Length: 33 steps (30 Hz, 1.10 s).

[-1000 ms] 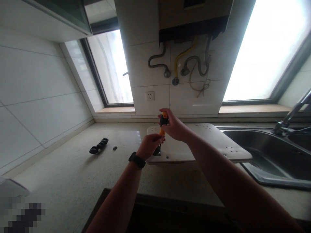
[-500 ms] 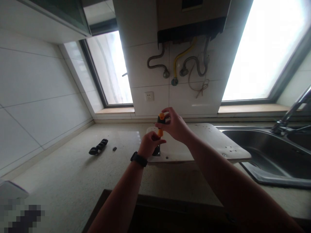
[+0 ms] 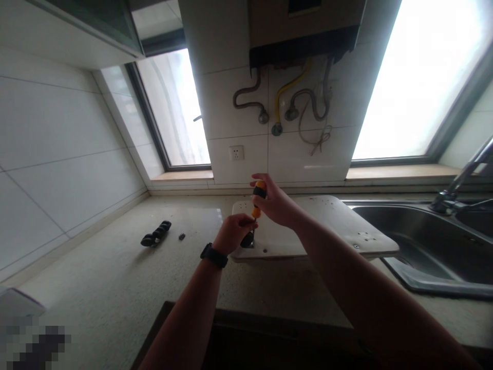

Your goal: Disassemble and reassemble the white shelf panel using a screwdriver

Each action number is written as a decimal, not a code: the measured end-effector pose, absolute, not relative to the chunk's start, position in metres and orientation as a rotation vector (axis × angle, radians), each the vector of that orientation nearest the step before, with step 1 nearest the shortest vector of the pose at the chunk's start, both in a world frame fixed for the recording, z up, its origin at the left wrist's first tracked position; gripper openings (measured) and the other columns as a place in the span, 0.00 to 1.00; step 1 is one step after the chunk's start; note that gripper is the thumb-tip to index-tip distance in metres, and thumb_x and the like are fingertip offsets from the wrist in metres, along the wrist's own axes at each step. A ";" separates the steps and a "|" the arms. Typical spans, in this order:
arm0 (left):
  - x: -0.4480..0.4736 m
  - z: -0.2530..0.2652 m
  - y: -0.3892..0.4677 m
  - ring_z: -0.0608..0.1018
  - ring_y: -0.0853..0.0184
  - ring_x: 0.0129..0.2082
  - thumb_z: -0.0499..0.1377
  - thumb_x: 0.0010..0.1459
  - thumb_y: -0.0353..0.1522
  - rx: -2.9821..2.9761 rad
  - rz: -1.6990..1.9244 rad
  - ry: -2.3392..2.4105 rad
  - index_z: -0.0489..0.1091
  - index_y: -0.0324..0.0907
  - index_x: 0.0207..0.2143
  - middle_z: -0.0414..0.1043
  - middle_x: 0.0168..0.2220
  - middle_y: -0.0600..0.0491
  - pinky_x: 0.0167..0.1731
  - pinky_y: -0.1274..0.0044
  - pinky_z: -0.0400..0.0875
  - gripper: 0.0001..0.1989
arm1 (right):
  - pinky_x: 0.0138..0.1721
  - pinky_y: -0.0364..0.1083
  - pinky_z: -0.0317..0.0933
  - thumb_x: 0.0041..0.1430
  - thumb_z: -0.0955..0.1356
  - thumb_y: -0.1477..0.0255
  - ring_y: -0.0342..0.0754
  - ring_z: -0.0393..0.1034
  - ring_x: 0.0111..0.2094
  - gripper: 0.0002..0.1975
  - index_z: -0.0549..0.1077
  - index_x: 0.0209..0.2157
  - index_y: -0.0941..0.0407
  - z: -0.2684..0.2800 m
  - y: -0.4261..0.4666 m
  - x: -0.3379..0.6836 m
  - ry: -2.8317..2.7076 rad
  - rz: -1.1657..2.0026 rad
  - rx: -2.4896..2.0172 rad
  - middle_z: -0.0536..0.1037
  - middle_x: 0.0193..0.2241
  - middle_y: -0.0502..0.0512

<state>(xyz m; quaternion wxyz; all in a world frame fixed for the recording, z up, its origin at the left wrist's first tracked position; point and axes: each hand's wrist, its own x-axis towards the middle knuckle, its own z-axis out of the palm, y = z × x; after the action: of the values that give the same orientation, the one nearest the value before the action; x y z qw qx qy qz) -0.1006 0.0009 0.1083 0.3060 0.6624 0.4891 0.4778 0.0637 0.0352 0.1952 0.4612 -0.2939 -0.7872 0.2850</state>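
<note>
**Two hands hold a screwdriver over the white board**

The screwdriver stands almost straight up at the near left corner of the white board. Its tip points down beside a black wheel, perhaps so it can press on a screw there, but that spot is too small to see.

The right hand is wrapped around the orange and black handle, likely because the fat part is good for twisting. The left hand is low down and seems to pinch the thin metal rod, maybe to stop it wobbling.

The board lies flat on the desk, which probably helps it stay still. Left of the board is a row of black wheels. Small dark bits lie between them and the board, easy to reach. Right of the board is a metal sink, and the board's end seems to poke over its edge.
</note>
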 end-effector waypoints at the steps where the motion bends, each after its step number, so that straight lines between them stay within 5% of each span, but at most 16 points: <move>1: -0.101 0.108 0.001 0.74 0.69 0.25 0.67 0.53 0.39 1.735 1.269 1.296 0.76 0.39 0.31 0.77 0.27 0.53 0.28 0.77 0.66 0.11 | 0.42 0.51 0.66 0.56 0.67 0.68 0.49 0.70 0.38 0.27 0.59 0.57 0.54 0.197 0.033 0.065 -1.940 0.666 -0.756 0.74 0.46 0.59; 8: -0.099 0.106 0.003 0.73 0.71 0.25 0.69 0.51 0.41 1.717 1.279 1.232 0.73 0.39 0.29 0.75 0.26 0.54 0.27 0.78 0.66 0.15 | 0.33 0.48 0.61 0.52 0.73 0.60 0.47 0.66 0.30 0.24 0.63 0.46 0.53 0.203 0.022 0.071 -1.911 0.521 -0.911 0.70 0.30 0.49; 13: -0.096 0.102 0.007 0.74 0.70 0.26 0.70 0.50 0.41 1.715 1.329 1.265 0.71 0.39 0.29 0.74 0.26 0.54 0.28 0.77 0.66 0.16 | 0.32 0.47 0.66 0.49 0.75 0.64 0.46 0.71 0.29 0.25 0.64 0.45 0.51 0.198 0.024 0.076 -1.823 0.630 -0.826 0.75 0.37 0.51; 19: -0.097 0.101 0.004 0.76 0.68 0.29 0.71 0.50 0.42 1.661 1.320 1.213 0.73 0.39 0.34 0.77 0.30 0.51 0.30 0.77 0.69 0.17 | 0.42 0.51 0.71 0.55 0.72 0.71 0.50 0.76 0.39 0.21 0.67 0.50 0.51 0.192 0.022 0.084 -1.836 0.726 -0.676 0.77 0.43 0.55; 28: -0.100 0.099 -0.005 0.73 0.69 0.26 0.61 0.60 0.46 1.698 1.325 1.279 0.76 0.38 0.38 0.74 0.28 0.53 0.26 0.79 0.63 0.19 | 0.49 0.55 0.70 0.54 0.72 0.70 0.51 0.75 0.45 0.22 0.66 0.49 0.53 0.187 0.020 0.097 -1.686 0.854 -0.607 0.77 0.45 0.58; 33: -0.102 0.099 -0.010 0.78 0.65 0.36 0.58 0.63 0.43 1.707 1.389 1.278 0.77 0.39 0.40 0.79 0.37 0.47 0.36 0.75 0.70 0.16 | 0.50 0.58 0.69 0.51 0.75 0.68 0.50 0.77 0.42 0.24 0.66 0.48 0.53 0.187 0.018 0.113 -1.491 0.921 -0.569 0.79 0.44 0.58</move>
<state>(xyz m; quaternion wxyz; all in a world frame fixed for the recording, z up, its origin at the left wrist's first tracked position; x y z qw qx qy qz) -0.1023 -0.0097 0.0992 0.2939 0.6412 0.4799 0.5218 0.1133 0.0179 0.1870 0.6048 -0.2460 -0.6444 0.3981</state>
